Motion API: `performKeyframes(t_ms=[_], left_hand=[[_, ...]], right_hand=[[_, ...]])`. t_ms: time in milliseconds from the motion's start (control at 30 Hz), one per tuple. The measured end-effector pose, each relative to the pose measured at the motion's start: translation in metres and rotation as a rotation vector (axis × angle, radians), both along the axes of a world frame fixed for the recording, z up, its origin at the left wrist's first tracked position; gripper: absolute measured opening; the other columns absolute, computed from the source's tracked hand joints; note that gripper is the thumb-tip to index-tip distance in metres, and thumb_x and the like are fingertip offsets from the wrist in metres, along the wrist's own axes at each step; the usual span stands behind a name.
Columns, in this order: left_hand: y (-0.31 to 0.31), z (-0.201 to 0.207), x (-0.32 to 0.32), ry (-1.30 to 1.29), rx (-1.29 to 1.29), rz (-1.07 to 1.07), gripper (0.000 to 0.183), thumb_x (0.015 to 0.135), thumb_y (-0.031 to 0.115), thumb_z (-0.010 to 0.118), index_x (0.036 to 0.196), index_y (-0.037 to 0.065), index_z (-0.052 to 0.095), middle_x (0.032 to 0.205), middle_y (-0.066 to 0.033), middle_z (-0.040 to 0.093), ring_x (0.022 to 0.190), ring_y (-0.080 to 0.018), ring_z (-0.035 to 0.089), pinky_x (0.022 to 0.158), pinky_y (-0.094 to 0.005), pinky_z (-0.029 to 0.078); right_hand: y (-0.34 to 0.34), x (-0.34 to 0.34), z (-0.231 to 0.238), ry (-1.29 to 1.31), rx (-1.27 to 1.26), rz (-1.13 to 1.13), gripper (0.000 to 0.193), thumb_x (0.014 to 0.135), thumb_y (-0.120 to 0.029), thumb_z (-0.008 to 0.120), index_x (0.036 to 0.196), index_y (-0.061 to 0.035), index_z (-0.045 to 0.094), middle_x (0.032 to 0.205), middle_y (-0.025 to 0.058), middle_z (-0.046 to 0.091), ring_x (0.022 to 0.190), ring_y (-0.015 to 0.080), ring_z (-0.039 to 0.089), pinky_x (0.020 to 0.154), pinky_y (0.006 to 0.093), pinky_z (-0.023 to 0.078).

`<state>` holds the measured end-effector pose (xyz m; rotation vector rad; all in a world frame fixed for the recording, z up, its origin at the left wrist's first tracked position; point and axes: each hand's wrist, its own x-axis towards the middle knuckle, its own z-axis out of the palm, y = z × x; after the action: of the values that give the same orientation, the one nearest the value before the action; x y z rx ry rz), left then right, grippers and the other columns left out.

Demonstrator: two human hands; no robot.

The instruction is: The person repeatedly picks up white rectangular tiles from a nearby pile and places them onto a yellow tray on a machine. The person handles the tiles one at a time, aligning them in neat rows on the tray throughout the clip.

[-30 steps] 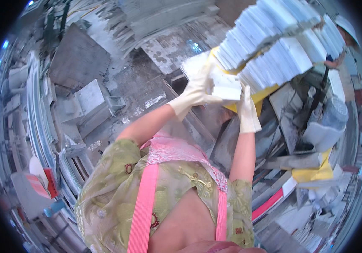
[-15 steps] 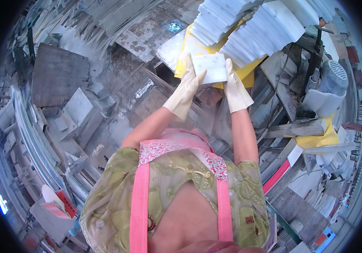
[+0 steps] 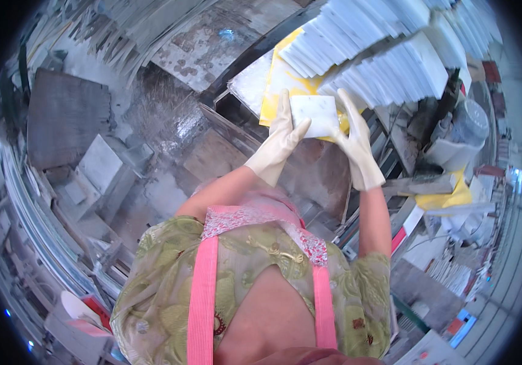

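A small square white marble tile (image 3: 314, 115) is held out ahead of my chest. My left hand (image 3: 278, 141), in a cream rubber glove, grips its left side with the thumb over the lower left corner. My right hand (image 3: 360, 146), gloved the same way, is at the tile's right side. Its thumb meets the lower right corner, while its fingers stretch upward, spread from the thumb, with yellow showing between. Just beyond the tile, rows of white marble tiles (image 3: 388, 67) stand on edge over a yellow sheet (image 3: 271, 100).
Thin grey slabs (image 3: 109, 36) stand stacked at the far left. A dark square board (image 3: 66, 115) leans at left, near grey stone blocks (image 3: 100, 161). At right are a dusty motor (image 3: 471, 121) and another yellow sheet (image 3: 449, 193). A brown board (image 3: 318, 176) lies below my hands.
Both hands and the tile sit lower and further right in view. My right hand has opened outward, its fingers now apart from the tile's edge. The whole view has shifted somewhat.
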<state>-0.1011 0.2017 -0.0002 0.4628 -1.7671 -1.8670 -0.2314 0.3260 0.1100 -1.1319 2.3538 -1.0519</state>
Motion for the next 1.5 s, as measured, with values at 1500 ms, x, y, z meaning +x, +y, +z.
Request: performKeyframes(t_ms=[1500], left_hand=[[-0.616,0.016,-0.007,-0.059,-0.135,-0.435,0.055,0.100,0.028,0.063,0.146,0.000,0.052,0.136,-0.0165,0.065,0.126,-0.0253,0.062,0.107,-0.0398,0.048]], right_hand=[[-0.363,0.076,0.063,0.282,0.859,-0.220,0.128,0.050,-0.032,0.093,0.154,-0.0006,0.026,0.133,0.0252,0.055,0.124,0.0438,0.053,0.108,0.0486,0.042]])
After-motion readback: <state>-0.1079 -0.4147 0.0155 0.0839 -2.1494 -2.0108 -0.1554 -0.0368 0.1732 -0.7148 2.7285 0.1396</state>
